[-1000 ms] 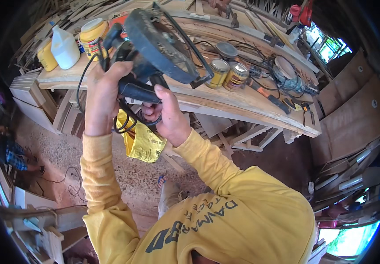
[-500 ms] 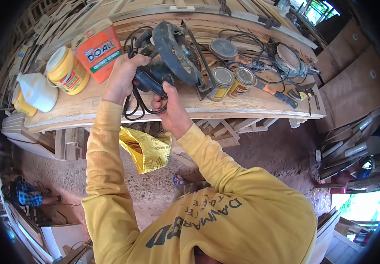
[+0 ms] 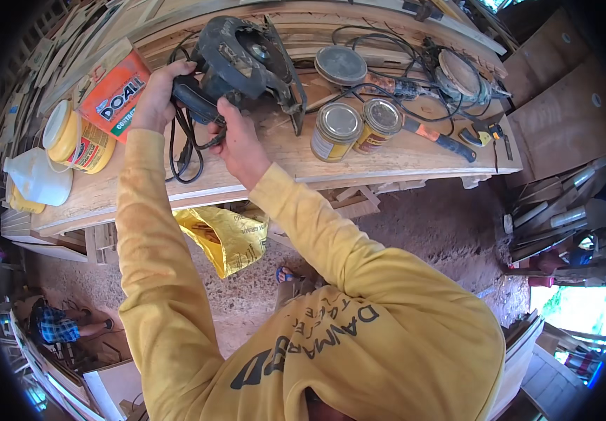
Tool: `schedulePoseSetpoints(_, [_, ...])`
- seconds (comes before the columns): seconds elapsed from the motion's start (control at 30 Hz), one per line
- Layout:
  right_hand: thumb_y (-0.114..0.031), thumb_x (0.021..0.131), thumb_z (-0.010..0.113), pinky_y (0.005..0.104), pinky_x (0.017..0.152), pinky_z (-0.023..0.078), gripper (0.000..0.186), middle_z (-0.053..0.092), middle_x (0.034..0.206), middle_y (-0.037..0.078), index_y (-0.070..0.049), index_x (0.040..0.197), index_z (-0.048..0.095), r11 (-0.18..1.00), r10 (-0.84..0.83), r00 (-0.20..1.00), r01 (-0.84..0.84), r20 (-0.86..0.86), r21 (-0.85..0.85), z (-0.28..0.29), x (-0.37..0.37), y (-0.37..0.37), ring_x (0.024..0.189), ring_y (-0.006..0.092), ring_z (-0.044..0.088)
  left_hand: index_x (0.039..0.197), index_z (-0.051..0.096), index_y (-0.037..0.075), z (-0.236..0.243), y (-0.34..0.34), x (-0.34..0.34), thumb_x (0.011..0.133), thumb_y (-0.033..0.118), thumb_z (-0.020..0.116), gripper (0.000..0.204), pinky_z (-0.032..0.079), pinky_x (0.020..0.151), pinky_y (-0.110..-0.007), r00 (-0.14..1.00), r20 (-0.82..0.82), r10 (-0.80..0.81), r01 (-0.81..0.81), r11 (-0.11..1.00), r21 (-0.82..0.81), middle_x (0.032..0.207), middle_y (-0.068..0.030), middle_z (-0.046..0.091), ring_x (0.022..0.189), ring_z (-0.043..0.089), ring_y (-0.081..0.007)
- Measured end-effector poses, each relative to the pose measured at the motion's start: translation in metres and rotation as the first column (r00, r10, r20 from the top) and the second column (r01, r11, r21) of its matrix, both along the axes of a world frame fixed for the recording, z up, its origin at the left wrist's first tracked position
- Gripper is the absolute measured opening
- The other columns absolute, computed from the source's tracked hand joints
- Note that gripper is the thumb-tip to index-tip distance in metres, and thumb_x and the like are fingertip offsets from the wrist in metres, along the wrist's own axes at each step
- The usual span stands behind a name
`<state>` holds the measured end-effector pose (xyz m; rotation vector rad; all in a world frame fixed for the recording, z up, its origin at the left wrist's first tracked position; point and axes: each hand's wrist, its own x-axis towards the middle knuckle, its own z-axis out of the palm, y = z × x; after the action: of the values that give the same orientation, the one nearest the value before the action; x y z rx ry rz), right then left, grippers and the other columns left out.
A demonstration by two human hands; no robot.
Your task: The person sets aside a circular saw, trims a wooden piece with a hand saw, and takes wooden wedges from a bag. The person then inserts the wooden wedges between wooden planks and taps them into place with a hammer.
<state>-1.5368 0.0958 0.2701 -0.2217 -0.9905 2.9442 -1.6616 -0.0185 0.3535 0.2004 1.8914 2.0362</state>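
Observation:
A dark circular saw sits on the wooden workbench, blade guard toward the right. My left hand grips the saw's black rear handle at its left end. My right hand is closed around the lower part of the handle and the black power cord, which loops down over the bench's front edge. Both yellow sleeves rise from the lower edge of the picture.
Two tins stand right of the saw, with sanders and tangled cables beyond. An orange box, a yellow tub and a white jug sit at left. A yellow bag hangs below the bench. Another person sits at lower left.
The saw has come down from in front of me onto the bench top. Both hands stayed on its handle, and the view has shifted down and closer to the bench.

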Motion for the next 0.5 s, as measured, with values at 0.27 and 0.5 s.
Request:
schedulePoseSetpoints(0.27, [-0.04, 0.097, 0.061, 0.024, 0.052, 0.04, 0.029, 0.054, 0.076, -0.002, -0.012, 0.094, 0.054, 0.926, 0.022, 0.997, 0.008, -0.077, 0.379, -0.019, 0.05, 0.035, 0.062, 0.0056, 0.048, 0.108, 0.068, 0.011, -0.029, -0.011, 0.0, 0.094, 0.05, 0.062, 0.042, 0.046, 0.066, -0.025, 0.951, -0.228, 0.207, -0.212, 0.977, 0.002, 0.09, 0.0013, 0.068, 0.073, 0.06, -0.0106])
schedulePoseSetpoints(0.5, [-0.028, 0.096, 0.062, 0.0264, 0.071, 0.046, 0.027, 0.055, 0.085, -0.003, -0.003, 0.104, 0.057, 0.588, 0.281, 0.954, -0.084, -0.106, 0.805, -0.09, 0.195, 0.054, 0.08, 0.006, 0.049, 0.131, 0.054, -0.01, -0.053, -0.086, 0.038, 0.099, 0.036, 0.057, 0.057, 0.042, 0.102, -0.036, 0.505, -0.838, 0.207, -0.69, 0.68, -0.248, 0.129, -0.0245, 0.061, 0.12, 0.057, -0.029])
